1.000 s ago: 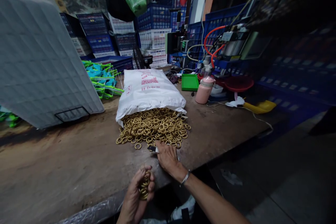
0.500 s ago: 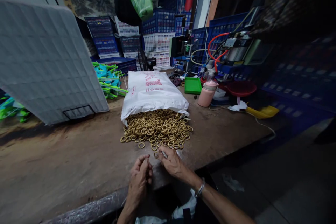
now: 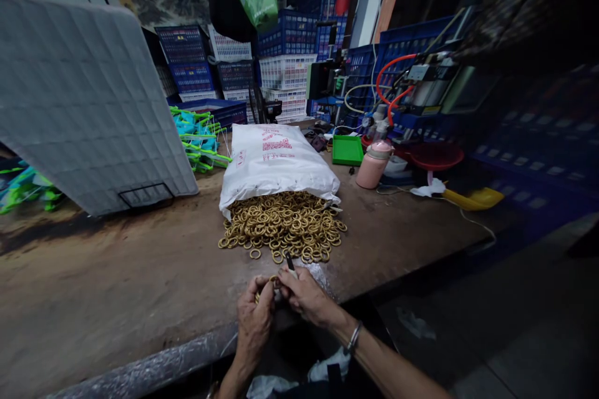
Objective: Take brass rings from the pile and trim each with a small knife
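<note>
**Small rings: probably best pinched by the rim**

A gold-coloured ring is held where the left hand and right hand meet, just short of the ring pile. More rings are tucked in the left's folded fingers, and a dark-tipped tool is clamped in the right. Whether the ring's pinched by both can't be told. Likely light, stiff, tough, kinda slippery.

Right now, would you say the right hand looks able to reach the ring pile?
Probably yes: the right hand is just in front of the ring pile, apparently unobstructed, though it holds a black-tipped tool.
</note>
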`<state>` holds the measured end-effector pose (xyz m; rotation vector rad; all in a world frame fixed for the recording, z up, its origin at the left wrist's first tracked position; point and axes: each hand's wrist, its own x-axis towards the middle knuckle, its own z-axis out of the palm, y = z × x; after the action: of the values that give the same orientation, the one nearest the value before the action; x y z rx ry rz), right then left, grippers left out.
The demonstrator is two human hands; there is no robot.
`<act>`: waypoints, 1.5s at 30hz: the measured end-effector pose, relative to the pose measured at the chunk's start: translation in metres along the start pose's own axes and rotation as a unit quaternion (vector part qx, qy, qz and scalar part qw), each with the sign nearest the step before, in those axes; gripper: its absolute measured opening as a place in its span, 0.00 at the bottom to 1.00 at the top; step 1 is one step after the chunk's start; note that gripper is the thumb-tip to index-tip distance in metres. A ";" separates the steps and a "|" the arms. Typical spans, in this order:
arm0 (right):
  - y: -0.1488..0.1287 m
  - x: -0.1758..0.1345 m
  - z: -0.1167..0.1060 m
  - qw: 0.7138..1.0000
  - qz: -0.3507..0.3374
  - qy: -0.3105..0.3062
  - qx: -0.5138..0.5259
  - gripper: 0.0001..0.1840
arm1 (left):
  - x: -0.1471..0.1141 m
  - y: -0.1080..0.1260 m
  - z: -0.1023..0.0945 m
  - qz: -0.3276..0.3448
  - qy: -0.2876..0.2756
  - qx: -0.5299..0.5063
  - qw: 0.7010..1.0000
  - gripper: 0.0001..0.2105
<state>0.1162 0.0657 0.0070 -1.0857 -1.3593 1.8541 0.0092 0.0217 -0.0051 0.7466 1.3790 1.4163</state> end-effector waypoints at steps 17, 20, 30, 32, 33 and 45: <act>-0.020 0.006 -0.004 0.928 -0.139 0.088 -0.333 0.10 | -0.001 0.004 -0.002 -0.083 -0.050 0.001 0.995 0.14; -0.023 0.003 -0.002 0.927 -0.134 0.085 -0.341 0.09 | -0.002 0.005 -0.003 -0.104 -0.086 -0.024 0.991 0.14; -0.007 0.006 -0.013 0.901 -0.162 0.083 -0.395 0.07 | -0.004 0.010 -0.002 -0.106 -0.085 -0.037 0.990 0.14; -0.003 0.001 -0.014 0.881 -0.173 0.043 -0.439 0.07 | -0.003 0.009 -0.002 -0.105 -0.077 -0.041 0.991 0.15; -0.001 -0.001 -0.014 0.870 -0.175 0.025 -0.460 0.09 | -0.002 0.009 -0.002 -0.105 -0.074 -0.047 0.991 0.15; -0.014 -0.011 -0.005 0.803 -0.123 0.001 -0.583 0.16 | -0.005 0.010 -0.001 -0.031 -0.043 0.034 0.998 0.14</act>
<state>0.1262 0.0628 0.0223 -1.3043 -2.5837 0.6699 0.0075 0.0178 0.0055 0.7939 1.3771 1.2803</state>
